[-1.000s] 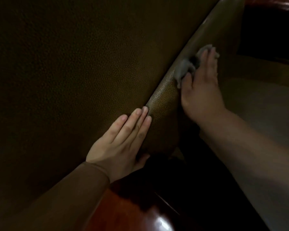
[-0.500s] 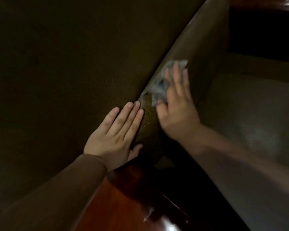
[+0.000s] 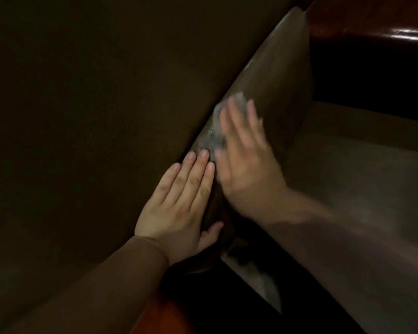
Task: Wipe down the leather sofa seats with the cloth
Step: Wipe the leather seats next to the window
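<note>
Your right hand has slid down the rounded edge of the dark brown leather sofa cushion since a second ago, bringing the crumpled grey cloth from far up the edge to a spot just beside your left fingertips. That hand is blurred with motion. Its fingers are spread and mostly straight, pressing the cloth flat against the leather rather than curling round it; the cloth peeks out past the fingertips and along the thumb side.

Your left hand has kept its place. It lies flat and open on the cushion's broad dark face, four fingers straight and close together, pointing up along the edge, with the thumb tucked round the cushion's lower corner. It holds nothing. A brown sleeve covers that arm to the wrist.

Both hands are now side by side, nearly touching, at the lower part of the rounded edge. Above them the edge runs on up and to the right, bare. To the right of the cushion lies a lighter, flat leather sofa seat, partly crossed by your right forearm. Glossy reddish wooden frame shows at the upper right, catching a bright reflection, and again at the bottom below your left wrist. Between the cushion's corner and the seat is a deep shadowed gap.
</note>
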